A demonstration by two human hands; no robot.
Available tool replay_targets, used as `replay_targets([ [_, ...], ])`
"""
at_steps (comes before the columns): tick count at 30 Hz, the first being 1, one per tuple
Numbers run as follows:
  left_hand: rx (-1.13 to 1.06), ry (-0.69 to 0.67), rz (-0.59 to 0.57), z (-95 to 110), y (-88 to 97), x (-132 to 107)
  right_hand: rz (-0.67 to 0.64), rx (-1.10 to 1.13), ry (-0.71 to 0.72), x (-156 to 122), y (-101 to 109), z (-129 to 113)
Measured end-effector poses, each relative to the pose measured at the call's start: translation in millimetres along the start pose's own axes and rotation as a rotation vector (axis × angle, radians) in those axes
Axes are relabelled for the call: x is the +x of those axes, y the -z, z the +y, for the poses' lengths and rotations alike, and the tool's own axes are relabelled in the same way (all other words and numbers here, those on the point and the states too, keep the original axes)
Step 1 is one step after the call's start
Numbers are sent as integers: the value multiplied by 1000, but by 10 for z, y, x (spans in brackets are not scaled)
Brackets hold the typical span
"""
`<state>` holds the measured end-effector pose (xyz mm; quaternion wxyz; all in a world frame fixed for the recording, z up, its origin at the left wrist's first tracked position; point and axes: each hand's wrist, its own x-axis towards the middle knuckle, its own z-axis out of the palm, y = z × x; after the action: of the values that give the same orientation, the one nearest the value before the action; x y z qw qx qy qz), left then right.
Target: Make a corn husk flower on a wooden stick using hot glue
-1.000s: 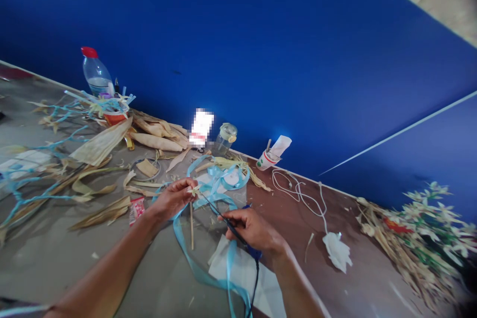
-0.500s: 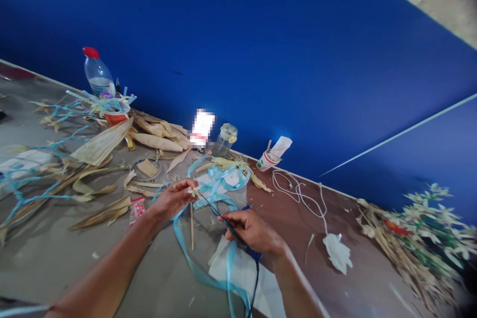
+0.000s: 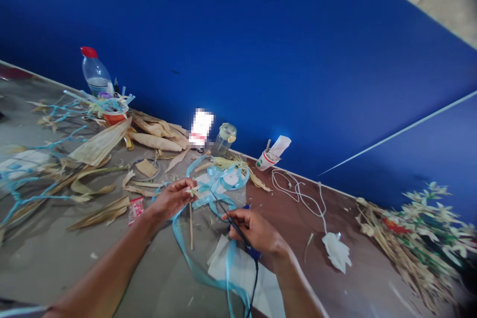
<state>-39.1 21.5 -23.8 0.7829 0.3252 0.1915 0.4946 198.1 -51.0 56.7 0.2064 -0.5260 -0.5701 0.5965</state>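
Note:
My left hand [image 3: 175,198] is closed, its fingertips pinching a small pale husk flower [image 3: 193,191]. Below the flower a thin wooden stick [image 3: 191,228] runs down; whether the two are joined I cannot tell. My right hand [image 3: 253,230] grips a corded pen-shaped tool [image 3: 238,229], much like a soldering iron, black with a blue end. Its thin tip points up and left towards the flower, with a gap between them. Light blue ribbon [image 3: 186,251] loops behind both hands and trails down between them. White paper [image 3: 261,283] lies beneath my right hand.
Dried corn husks [image 3: 100,213] and blue-wrapped branches [image 3: 22,196] cover the left side. Along the blue partition [image 3: 238,49] stand a bottle [image 3: 97,74], a lit screen [image 3: 201,126], a jar [image 3: 224,139] and a cup [image 3: 265,160]. A white cable [image 3: 298,191] and white flowers [image 3: 436,213] are on the right.
My right hand has shifted slightly down and right, drawing the tool's tip away from the flower. My left hand stays nearly still, still pinching the flower.

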Motion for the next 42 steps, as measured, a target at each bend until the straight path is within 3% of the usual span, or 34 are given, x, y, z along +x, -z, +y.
replay_targets([
  [3, -3, 0, -4, -10, 17, 6, 26, 125, 16, -20, 10, 22],
  [7, -9, 21, -27, -31, 29, 9, 337, 465, 228, 126, -82, -8],
  [10, -16, 18, -19, -38, 8, 3, 403, 586, 279, 336, -239, -95],
  [15, -5, 34, -14, -30, -33, -11, 295, 628, 232, 616, -517, -228],
  [18, -16, 42, -16, -28, -30, -14, 303, 623, 219, 672, -588, -250],
  [35, -3, 44, -56, -15, -35, -13, 407, 507, 270, 556, -470, -247],
  [38, 0, 15, -36, 7, -49, -11, 268, 383, 235, 374, -326, -170],
  [42, 24, -7, -21, 27, -58, -7, 73, 234, 62, 59, -153, 16],
])
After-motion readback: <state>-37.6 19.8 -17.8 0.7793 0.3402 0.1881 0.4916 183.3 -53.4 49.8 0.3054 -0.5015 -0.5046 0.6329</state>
